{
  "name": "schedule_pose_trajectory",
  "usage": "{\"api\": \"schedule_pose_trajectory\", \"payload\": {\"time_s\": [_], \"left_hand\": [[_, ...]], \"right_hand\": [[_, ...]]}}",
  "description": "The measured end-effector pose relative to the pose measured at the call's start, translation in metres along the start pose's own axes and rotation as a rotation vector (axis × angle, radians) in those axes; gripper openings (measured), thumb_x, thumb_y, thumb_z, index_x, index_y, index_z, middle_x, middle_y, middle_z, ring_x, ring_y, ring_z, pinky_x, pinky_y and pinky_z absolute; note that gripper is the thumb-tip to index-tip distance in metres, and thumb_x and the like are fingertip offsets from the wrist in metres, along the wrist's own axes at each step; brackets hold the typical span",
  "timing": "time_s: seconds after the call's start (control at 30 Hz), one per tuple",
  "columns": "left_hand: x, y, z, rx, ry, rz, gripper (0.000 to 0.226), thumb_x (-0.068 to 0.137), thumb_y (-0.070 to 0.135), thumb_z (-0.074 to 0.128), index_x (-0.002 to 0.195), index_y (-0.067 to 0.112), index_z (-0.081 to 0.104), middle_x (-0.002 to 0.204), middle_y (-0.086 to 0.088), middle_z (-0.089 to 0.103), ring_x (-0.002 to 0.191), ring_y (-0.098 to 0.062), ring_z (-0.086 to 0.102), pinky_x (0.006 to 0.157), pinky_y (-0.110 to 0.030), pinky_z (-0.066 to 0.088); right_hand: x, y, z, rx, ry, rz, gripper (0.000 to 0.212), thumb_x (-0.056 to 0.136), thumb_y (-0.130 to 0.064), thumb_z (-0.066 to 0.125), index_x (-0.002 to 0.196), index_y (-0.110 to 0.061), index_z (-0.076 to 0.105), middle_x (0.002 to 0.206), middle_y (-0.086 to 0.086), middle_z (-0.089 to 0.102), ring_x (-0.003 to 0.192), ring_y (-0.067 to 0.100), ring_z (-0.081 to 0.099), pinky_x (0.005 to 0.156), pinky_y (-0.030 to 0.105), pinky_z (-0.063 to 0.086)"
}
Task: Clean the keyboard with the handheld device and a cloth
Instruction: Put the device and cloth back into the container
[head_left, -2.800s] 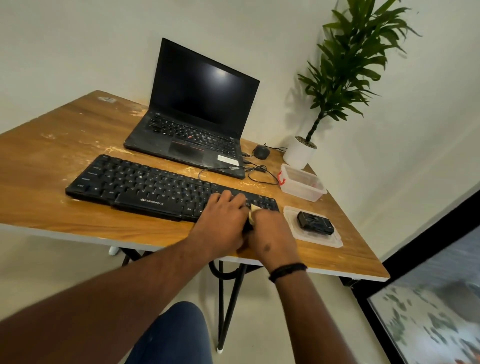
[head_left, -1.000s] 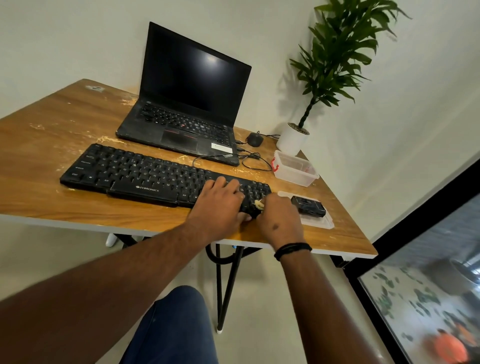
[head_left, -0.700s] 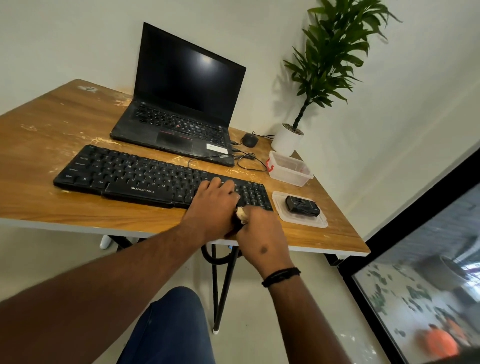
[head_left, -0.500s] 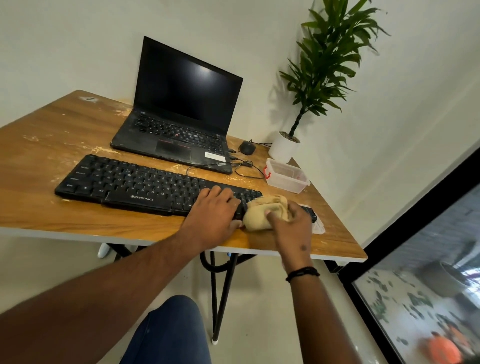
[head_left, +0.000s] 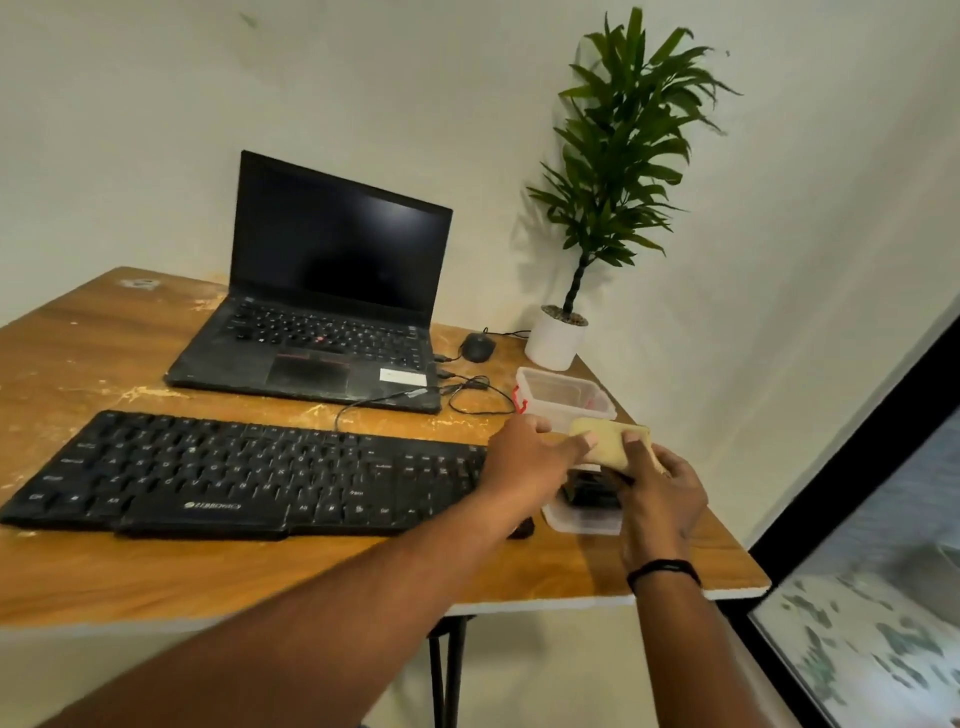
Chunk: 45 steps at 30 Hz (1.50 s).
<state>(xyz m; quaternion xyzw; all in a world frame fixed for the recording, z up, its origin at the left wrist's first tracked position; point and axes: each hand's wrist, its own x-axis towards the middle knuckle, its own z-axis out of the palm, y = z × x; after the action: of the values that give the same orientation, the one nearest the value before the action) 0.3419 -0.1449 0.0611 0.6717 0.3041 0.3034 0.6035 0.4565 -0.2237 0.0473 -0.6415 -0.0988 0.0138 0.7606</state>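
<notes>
While both hands hold the folded cloth (head_left: 609, 448) in the air past the right end of the keyboard (head_left: 244, 475), the chief risk is a clumsy exchange: the right hand (head_left: 657, 491) has its fingers curled round the cloth from below, and the left hand (head_left: 530, 457) pinches its near edge, thumb on top. If one lets go before the other has a firm hold, the cloth could drop onto the device (head_left: 592, 491) in its shallow tray (head_left: 582, 522) just beneath, or knock it. The tub (head_left: 563, 397) sits just behind the hands and could be nudged toward the desk (head_left: 156, 577) edge. The left forearm crosses low over the keyboard's right end and might press keys or drag it.

Most of the device is covered by the hands; only a dark sliver shows, so its shape cannot be made out. Motion blur softens the hands and keys. Whether the left wrist touches the keyboard cannot be told. The keyboard's right corner is hidden under the arm.
</notes>
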Motion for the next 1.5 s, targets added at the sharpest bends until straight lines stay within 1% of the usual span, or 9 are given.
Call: {"api": "schedule_pose_trajectory", "payload": {"time_s": [0.1,0.23,0.57,0.77,0.9,1.03,1.17,1.3,1.5], "left_hand": [[0.029,0.002,0.019,-0.094,0.014,-0.143,0.052,0.087,0.02,0.08,0.131,0.013,0.054,0.107,-0.01,0.072,0.068,-0.013,0.074,0.058,-0.022,0.059],[0.043,-0.009,0.03,-0.021,0.011,-0.126,0.047,0.08,0.011,0.085,0.114,0.017,0.054,0.102,-0.008,0.069,0.067,-0.016,0.073,0.065,-0.03,0.063],[0.047,-0.035,0.032,0.269,-0.004,0.01,0.041,0.074,0.026,0.091,0.097,0.016,0.058,0.084,-0.008,0.071,0.046,-0.016,0.067,0.045,-0.026,0.052],[0.048,-0.026,0.026,0.45,0.026,0.082,0.049,0.075,0.042,0.085,0.108,0.016,0.059,0.093,-0.002,0.07,0.078,-0.023,0.071,0.067,-0.042,0.063],[0.036,-0.017,0.014,0.533,0.077,0.143,0.046,0.08,0.044,0.081,0.114,0.02,0.062,0.104,0.006,0.064,0.091,-0.015,0.063,0.067,-0.031,0.054],[0.006,-0.012,-0.016,0.487,0.119,0.255,0.037,0.085,0.047,0.076,0.114,0.028,0.064,0.104,0.01,0.066,0.089,-0.005,0.062,0.072,-0.03,0.055],[-0.04,-0.031,-0.083,0.621,0.119,0.383,0.022,0.09,0.041,0.071,0.109,0.034,0.063,0.104,0.018,0.059,0.093,0.002,0.057,0.082,-0.028,0.055],[-0.073,-0.061,-0.168,0.757,0.206,0.414,0.019,0.091,0.04,0.07,0.108,0.035,0.065,0.106,0.02,0.059,0.1,0.001,0.054,0.092,-0.033,0.051],[-0.107,-0.082,-0.252,0.927,0.337,0.417,0.03,0.086,0.054,0.063,0.109,0.036,0.071,0.11,0.019,0.064,0.105,-0.005,0.05,0.092,-0.038,0.045]], "right_hand": [[0.005,0.008,0.002,-0.271,0.053,-0.216,0.03,0.088,-0.029,0.073,0.107,-0.007,0.067,0.1,0.002,0.063,0.089,0.016,0.058,0.059,0.01,0.041],[0.016,0.039,-0.007,-0.494,0.129,-0.418,0.026,0.093,-0.038,0.065,0.1,-0.014,0.069,0.089,-0.004,0.062,0.084,0.017,0.058,0.068,0.024,0.041],[0.038,0.061,-0.011,-0.596,0.132,-0.319,0.025,0.092,-0.04,0.064,0.101,-0.018,0.073,0.104,0.005,0.069,0.102,0.027,0.059,0.088,0.041,0.054],[0.034,0.055,-0.011,-0.465,0.194,-0.212,0.032,0.094,-0.043,0.059,0.106,-0.015,0.069,0.109,0.004,0.067,0.106,0.025,0.058,0.091,0.041,0.053],[0.028,0.048,-0.01,-0.474,0.243,-0.244,0.033,0.095,-0.036,0.06,0.114,-0.01,0.066,0.116,0.009,0.065,0.111,0.027,0.054,0.096,0.04,0.046],[0.018,0.039,-0.013,-0.492,0.294,-0.594,0.029,0.092,-0.024,0.061,0.113,-0.005,0.064,0.115,0.018,0.062,0.111,0.033,0.051,0.106,0.028,0.029],[-0.014,0.038,-0.002,-0.485,0.096,-0.924,0.022,0.091,-0.017,0.063,0.104,0.001,0.066,0.107,0.021,0.063,0.104,0.037,0.054,0.099,0.014,0.023],[-0.08,0.026,0.035,-0.431,-0.19,-0.97,0.016,0.09,-0.015,0.06,0.096,-0.001,0.065,0.097,0.015,0.063,0.096,0.029,0.054,0.09,0.024,0.034],[-0.17,0.02,0.083,-0.602,-0.684,-0.937,0.032,0.09,-0.042,0.051,0.103,-0.017,0.066,0.105,-0.003,0.059,0.103,0.016,0.049,0.091,0.033,0.043]]}}
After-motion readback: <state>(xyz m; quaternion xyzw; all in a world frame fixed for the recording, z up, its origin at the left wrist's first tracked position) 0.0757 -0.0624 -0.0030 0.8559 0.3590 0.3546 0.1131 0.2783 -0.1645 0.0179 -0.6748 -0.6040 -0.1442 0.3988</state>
